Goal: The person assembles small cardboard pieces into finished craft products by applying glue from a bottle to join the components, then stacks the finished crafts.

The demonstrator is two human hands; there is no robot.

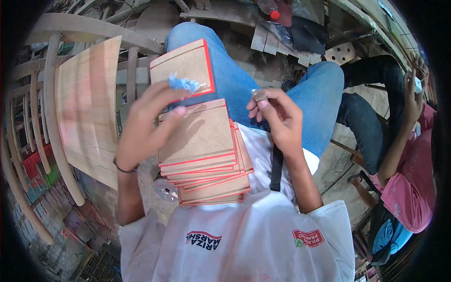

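My left hand (pixel 149 126), slightly blurred, is closed on a small crumpled light-blue rag (pixel 184 84). It is above a flat brown board (pixel 181 66) with a red edge, which lies on my left thigh. Below it, a stack of similar red-edged brown boards (pixel 197 141) rests on my lap, fanned out unevenly. My right hand (pixel 282 115) pinches a small round container (pixel 259 95), shiny and partly see-through, between thumb and fingers. It is held to the right of the boards, over my jeans. The container's contents cannot be made out.
Wooden railings and a pale plywood sheet (pixel 91 110) stand at the left. Another person in a pink shirt (pixel 411 181) sits close by on the right. Ahead on the ground are wood pieces (pixel 270 40), a dark cloth (pixel 307 35) and a bottle with a red cap (pixel 274 14).
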